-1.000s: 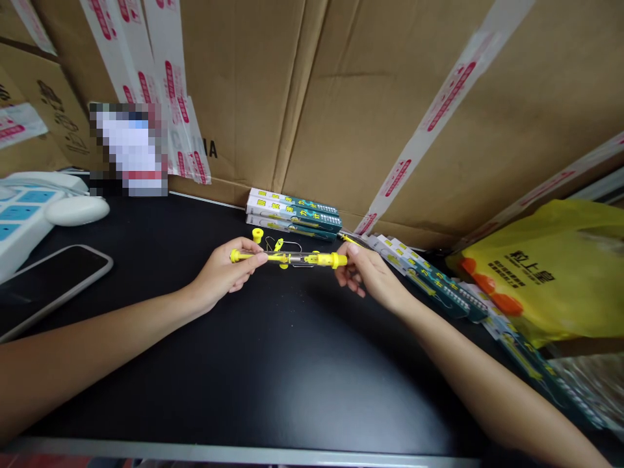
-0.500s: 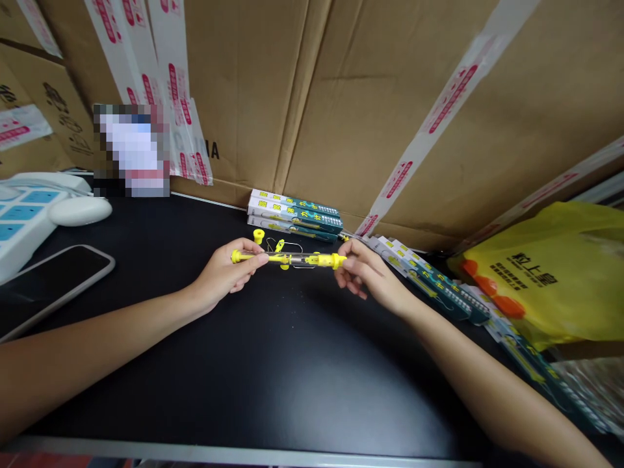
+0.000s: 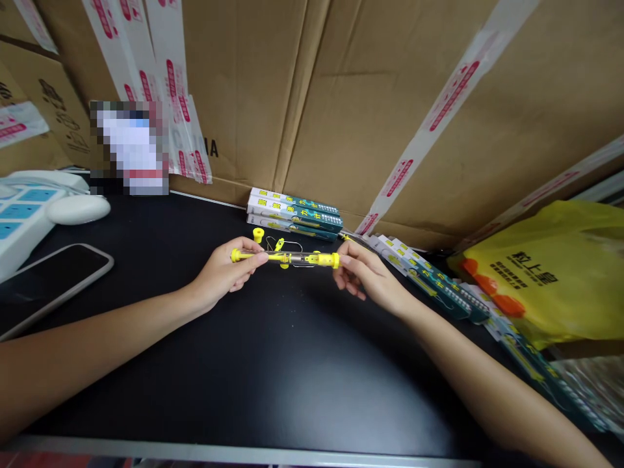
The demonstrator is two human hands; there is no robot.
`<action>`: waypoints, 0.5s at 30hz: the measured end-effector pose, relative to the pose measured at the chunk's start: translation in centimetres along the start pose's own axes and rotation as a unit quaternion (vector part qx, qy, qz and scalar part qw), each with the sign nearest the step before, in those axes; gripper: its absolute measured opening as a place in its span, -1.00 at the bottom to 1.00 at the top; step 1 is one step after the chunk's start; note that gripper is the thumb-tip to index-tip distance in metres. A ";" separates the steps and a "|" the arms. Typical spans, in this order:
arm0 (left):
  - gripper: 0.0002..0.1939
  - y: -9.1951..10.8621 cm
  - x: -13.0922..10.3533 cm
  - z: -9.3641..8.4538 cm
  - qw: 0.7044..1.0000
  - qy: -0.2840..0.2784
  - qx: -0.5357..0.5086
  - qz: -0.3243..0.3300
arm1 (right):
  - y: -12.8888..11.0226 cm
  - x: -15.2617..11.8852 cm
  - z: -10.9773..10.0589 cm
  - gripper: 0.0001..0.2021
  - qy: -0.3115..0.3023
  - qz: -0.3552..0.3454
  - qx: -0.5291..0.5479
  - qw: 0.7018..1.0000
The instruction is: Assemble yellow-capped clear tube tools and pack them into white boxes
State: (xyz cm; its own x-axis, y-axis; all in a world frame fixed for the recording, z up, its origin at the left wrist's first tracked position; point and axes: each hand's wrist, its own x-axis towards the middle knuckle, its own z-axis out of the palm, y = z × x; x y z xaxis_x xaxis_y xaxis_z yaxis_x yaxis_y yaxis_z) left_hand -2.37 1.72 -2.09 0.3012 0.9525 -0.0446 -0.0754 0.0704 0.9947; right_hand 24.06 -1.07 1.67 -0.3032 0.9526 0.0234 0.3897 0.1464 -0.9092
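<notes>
A clear tube with yellow fittings (image 3: 297, 259) is held level above the black table. My left hand (image 3: 233, 265) grips its left part between thumb and fingers, near the yellow end cap. The fingers of my right hand (image 3: 358, 268) are closed on the tube's yellow right end, whose tip they hide. Behind the tube, a small yellow cap (image 3: 258, 234) stands on the table. Beside that cap lie bent wire hooks (image 3: 296, 246) with yellow parts, partly covered by the tube.
Small printed boxes (image 3: 295, 214) are stacked at the back, and more boxes (image 3: 429, 276) run down the right side. A yellow bag (image 3: 550, 273) stands far right. At left are a phone (image 3: 49, 283), a white mouse (image 3: 78, 209) and a power strip (image 3: 29, 201). Cardboard (image 3: 244, 84) rises behind.
The yellow tip that stuck out at the tube's right end is now hidden by my right fingers, which have shifted slightly left. My left hand keeps its hold.
</notes>
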 end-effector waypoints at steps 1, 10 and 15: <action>-0.77 0.0 0.0 0.0 1.000 -0.002 -0.001 -0.001 | 0.1 0.0 0.0 -0.71 0.003 -0.001 -0.005 1.000; -0.75 0.0 0.0 -0.1 1.000 -0.004 -0.005 0.010 | 0.1 0.0 -0.1 -0.66 0.007 -0.063 0.040 0.997; -0.73 0.2 -0.1 0.0 1.000 -0.010 -0.018 0.021 | 0.2 0.2 -0.2 -0.70 0.034 -0.070 0.055 0.995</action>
State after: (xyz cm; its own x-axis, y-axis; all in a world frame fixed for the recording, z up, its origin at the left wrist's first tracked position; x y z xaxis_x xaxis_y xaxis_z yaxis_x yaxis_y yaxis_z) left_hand -2.41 1.67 -1.85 0.3165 0.9486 -0.0005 -0.1217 0.0411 0.9917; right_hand 24.26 -0.78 1.62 -0.2869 0.9415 0.1770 0.2494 0.2518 -0.9351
